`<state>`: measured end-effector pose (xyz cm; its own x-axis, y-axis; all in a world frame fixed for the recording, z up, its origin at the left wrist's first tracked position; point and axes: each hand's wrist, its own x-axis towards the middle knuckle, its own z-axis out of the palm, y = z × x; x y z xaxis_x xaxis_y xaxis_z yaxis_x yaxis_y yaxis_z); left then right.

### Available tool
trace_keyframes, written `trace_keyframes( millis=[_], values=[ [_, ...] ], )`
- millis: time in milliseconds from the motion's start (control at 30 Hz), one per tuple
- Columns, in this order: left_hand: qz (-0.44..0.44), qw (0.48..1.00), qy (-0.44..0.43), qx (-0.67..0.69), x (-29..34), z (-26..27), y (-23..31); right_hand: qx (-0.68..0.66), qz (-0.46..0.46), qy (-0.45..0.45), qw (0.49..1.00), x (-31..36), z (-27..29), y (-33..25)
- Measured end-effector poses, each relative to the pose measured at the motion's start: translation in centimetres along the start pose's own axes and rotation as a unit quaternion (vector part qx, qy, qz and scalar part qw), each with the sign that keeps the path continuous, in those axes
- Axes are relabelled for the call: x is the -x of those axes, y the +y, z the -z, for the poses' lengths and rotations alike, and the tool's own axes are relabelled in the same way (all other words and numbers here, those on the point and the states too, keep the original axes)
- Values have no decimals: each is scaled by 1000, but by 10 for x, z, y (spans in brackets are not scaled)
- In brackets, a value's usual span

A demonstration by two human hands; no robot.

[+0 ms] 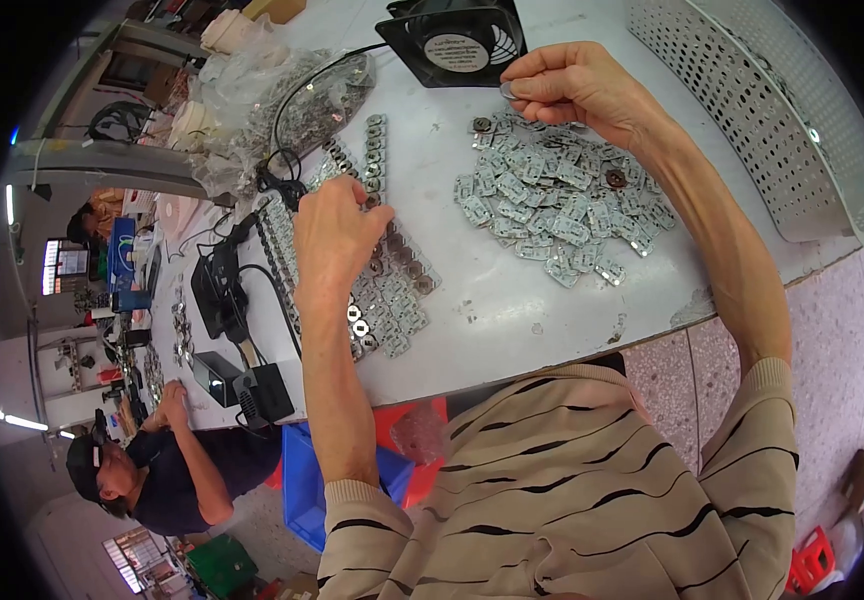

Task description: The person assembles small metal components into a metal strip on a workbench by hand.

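Note:
My right hand (pixel 572 88) is raised beside the black fan, over the far end of a loose heap of small silvery metal plates (pixel 542 190). Between its thumb and fingers it pinches a small flat grey metal piece (pixel 508 90). My left hand (pixel 334 232) is over neat rows of metal parts (pixel 392 305), its fingers curled and the thumb near the forefinger. Whatever those fingertips grip, if anything, is too small to make out. Dark round parts sit on some of the rows. A brown round part (pixel 615 178) lies on the heap.
A black square fan (pixel 457 45) stands at the far edge, its cable running left. Plastic bags of metal parts (pixel 322 95) lie at the back left. A perforated grey basket (pixel 762 110) stands right. Black adapters (pixel 217 290) lie left; a co-worker (pixel 162 470) sits beyond.

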<state>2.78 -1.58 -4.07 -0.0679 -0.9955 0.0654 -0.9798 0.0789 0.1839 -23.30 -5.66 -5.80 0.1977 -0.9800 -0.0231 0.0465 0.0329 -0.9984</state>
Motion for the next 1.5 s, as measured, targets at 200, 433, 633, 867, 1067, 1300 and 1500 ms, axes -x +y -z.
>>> trace_keyframes(
  millis=[200, 433, 633, 867, 1067, 1300, 1500],
  values=[
    [51, 995, -42, 75, 4, 11, -11, -9, -6, -2, 1000, 0, -1, 0],
    [90, 866, -125, 476, 9, 39, -37, -14, -8, -41, 999, -1, 2, -1],
    [-53, 663, -225, 713, 7, 38, -8, -30, 76, -91, 992, 11, -18, -9],
    [13, 634, -80, 769, -10, 18, 56, -129, 100, -121, 979, 13, -8, -18],
    [8, 550, 51, 833, -29, -5, 67, -123, 78, -132, 981, 15, -7, -18],
    [-19, 571, 92, 816, -19, -7, 70, -81, 36, -144, 986, 18, -15, -14],
    [-53, 545, 1, 837, -17, -8, 56, -138, -11, -148, 979, 21, -24, -15]
  ],
)
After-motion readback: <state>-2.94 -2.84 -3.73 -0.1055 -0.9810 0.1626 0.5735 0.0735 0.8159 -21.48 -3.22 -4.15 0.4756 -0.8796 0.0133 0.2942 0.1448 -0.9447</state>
